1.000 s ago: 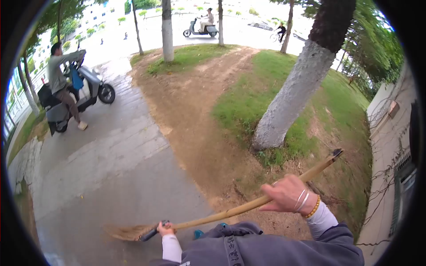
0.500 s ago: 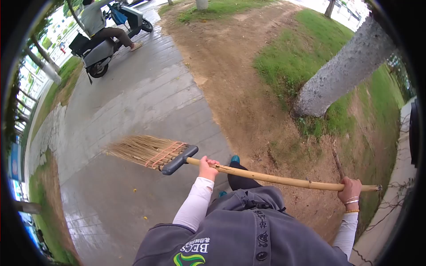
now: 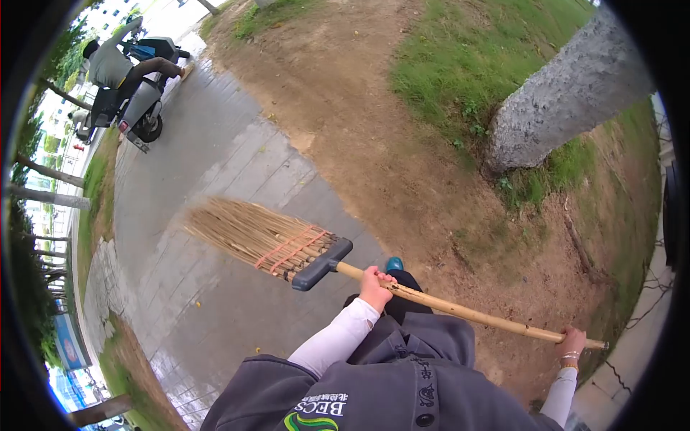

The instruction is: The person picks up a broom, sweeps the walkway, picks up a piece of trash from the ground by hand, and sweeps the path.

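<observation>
While my right hand [image 3: 572, 340] clasps the broom handle [image 3: 474, 311] at four o'clock, I've got my left hand [image 3: 375, 289] wrapped nearer the bristles [image 3: 251, 231], pointing toward ten o'clock.

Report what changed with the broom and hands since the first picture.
The right hand dropped and now grips nearer the end of the handle; the bristles swung forward. Nothing was let go: the left hand still grips the handle near the bristles.
</observation>
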Demonstrator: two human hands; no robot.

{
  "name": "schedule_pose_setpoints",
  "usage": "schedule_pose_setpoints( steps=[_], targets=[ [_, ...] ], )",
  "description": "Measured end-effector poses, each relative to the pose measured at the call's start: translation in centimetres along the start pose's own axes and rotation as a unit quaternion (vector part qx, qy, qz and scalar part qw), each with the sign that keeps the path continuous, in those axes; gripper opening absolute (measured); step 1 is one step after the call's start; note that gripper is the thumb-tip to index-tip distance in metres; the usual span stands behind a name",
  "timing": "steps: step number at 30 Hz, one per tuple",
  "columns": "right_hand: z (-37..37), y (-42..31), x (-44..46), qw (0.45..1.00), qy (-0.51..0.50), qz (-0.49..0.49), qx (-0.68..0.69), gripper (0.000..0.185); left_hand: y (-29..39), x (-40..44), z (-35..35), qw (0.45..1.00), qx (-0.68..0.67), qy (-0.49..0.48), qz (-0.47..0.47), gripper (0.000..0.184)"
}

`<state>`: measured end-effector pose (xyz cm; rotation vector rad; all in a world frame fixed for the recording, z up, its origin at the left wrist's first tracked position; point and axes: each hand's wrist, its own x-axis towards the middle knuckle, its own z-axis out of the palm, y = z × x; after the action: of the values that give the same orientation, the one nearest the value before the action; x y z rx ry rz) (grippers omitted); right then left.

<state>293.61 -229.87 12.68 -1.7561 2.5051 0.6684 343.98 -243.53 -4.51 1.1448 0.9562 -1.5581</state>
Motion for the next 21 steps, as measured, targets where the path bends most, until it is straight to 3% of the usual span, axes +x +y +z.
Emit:
schedule_pose_setpoints(
  steps=[4, 7, 8, 9, 11, 12, 16, 17, 19, 21],
  targets=[
    [0.9, 0.5, -2.0, 0.999, -0.026, 0.045, -0.007, 0.015, -1.3, 2.0, 6.9, 0.997, 0.072, -0.032, -0.016, 0.021],
    [0.5, -1.2, -4.5, 0.991, -0.012, 0.131, -0.04, 0.016, -2.2, 6.2, 10.2, 0.989, 0.099, -0.087, -0.071, 0.018],
    [1.2, -1.6, -5.7, 0.983, -0.061, 0.17, -0.035, 0.02, -2.1, 7.9, 11.0, 0.988, 0.105, -0.081, -0.076, 0.018],
    [1.5, -2.1, -5.4, 0.972, -0.111, 0.203, -0.031, 0.025, -2.3, 9.4, 11.7, 0.982, 0.104, -0.127, -0.093, 0.018],
    [2.2, -7.1, -6.1, 0.975, -0.089, 0.203, -0.009, 0.02, -1.1, 13.2, 12.8, 0.969, 0.12, -0.189, -0.103, 0.019],
    [2.1, -10.4, -6.5, 0.978, -0.054, 0.201, 0.015, 0.017, -0.1, 15.7, 12.6, 0.97, 0.122, -0.182, -0.107, 0.019],
    [2.2, -18.5, -8.1, 0.961, -0.197, 0.19, -0.04, 0.014, 4.4, 22.9, 8.0, 0.982, 0.161, -0.058, -0.076, 0.017],
    [1.9, -19.0, -8.2, 0.961, -0.196, 0.194, -0.038, 0.014, 5.2, 22.4, 6.4, 0.985, 0.167, -0.009, -0.041, 0.017],
    [-0.2, -19.6, -8.9, 0.88, -0.426, 0.165, -0.129, 0.029, 6.5, 19.2, 4.6, 0.982, 0.17, 0.058, -0.05, 0.018],
    [-2.1, -19.6, -8.2, 0.884, -0.419, 0.172, -0.116, 0.026, 7.4, 14.9, 4.9, 0.979, 0.169, 0.081, -0.078, 0.021]
  ],
)
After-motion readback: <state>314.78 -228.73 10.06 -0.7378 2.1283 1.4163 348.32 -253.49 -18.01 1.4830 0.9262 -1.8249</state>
